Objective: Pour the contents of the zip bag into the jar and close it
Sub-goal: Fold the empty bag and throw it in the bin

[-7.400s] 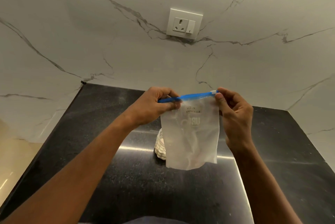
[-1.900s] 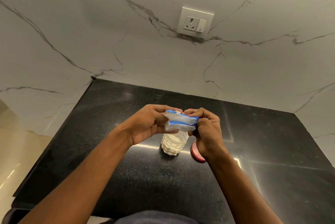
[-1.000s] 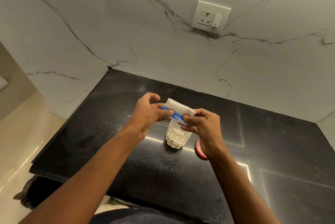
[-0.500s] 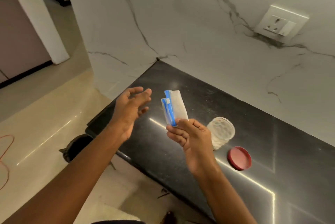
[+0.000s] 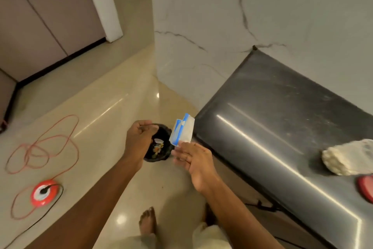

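Hovering just past the table's [image 5: 282, 119] left end, the folded zip bag [image 5: 182, 130] sits above a black bin [image 5: 159, 147] on the floor, apparently empty and about to be thrown away. The right hand [image 5: 191, 160] is open-fingered, touching only the bag's lower edge, while the left hand [image 5: 139, 139] pinches the bin's liner rim to hold it open. No writing on the bag is legible; the filled jar [image 5: 349, 158] and its red lid [image 5: 366, 188] wait uncapped at the table's right end.

A home kitchen: black stone counter [image 5: 282, 111], marble wall [image 5: 262, 16], cupboard doors [image 5: 40, 16] (floor bin [image 5: 159, 148] too).
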`<state>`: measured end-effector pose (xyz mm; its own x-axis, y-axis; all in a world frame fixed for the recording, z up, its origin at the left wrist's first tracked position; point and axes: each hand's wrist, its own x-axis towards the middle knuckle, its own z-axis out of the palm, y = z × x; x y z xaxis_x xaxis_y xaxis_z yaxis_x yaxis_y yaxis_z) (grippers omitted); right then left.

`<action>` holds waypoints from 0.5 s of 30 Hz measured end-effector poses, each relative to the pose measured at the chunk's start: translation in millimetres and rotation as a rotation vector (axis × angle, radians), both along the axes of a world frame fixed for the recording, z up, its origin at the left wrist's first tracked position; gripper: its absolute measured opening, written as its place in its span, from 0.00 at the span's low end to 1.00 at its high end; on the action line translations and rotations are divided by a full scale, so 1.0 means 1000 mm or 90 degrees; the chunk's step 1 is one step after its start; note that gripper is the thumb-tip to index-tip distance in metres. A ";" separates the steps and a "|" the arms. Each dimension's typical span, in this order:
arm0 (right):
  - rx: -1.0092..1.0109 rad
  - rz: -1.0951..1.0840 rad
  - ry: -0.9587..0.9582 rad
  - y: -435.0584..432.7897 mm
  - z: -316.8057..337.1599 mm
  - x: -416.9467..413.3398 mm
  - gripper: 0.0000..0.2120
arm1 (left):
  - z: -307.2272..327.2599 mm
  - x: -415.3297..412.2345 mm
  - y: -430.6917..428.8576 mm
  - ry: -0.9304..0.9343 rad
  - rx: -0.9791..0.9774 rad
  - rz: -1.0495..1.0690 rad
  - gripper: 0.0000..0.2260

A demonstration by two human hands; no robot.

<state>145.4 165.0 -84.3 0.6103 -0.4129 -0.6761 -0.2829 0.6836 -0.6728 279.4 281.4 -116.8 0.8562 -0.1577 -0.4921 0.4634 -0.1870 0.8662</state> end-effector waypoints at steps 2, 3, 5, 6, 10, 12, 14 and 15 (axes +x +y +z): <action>-0.009 0.033 0.049 0.014 -0.029 0.025 0.10 | -0.027 0.012 0.018 0.012 0.029 -0.005 0.09; -0.021 0.051 0.076 0.021 -0.049 0.037 0.10 | -0.042 0.018 0.027 0.022 0.042 -0.002 0.10; -0.038 0.084 0.124 0.030 -0.091 0.060 0.07 | -0.074 0.026 0.041 0.040 0.061 0.002 0.10; -0.045 0.104 0.149 0.032 -0.115 0.072 0.07 | -0.092 0.029 0.047 0.046 0.069 0.003 0.10; -0.111 0.195 0.262 0.030 -0.227 0.111 0.14 | -0.163 0.040 0.065 0.088 0.090 -0.002 0.09; -0.142 0.237 0.305 0.027 -0.281 0.125 0.18 | -0.198 0.046 0.070 0.099 0.095 0.002 0.09; -0.155 0.252 0.331 0.023 -0.340 0.138 0.20 | -0.237 0.055 0.075 0.102 0.102 -0.002 0.09; -0.156 0.256 0.339 0.022 -0.370 0.145 0.21 | -0.258 0.060 0.077 0.103 0.100 -0.004 0.08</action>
<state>290.8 186.8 -454.2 0.3594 -0.4042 -0.8411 -0.8147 0.3036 -0.4940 339.1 358.3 -374.9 0.7634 -0.0727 -0.6418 0.5924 -0.3174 0.7405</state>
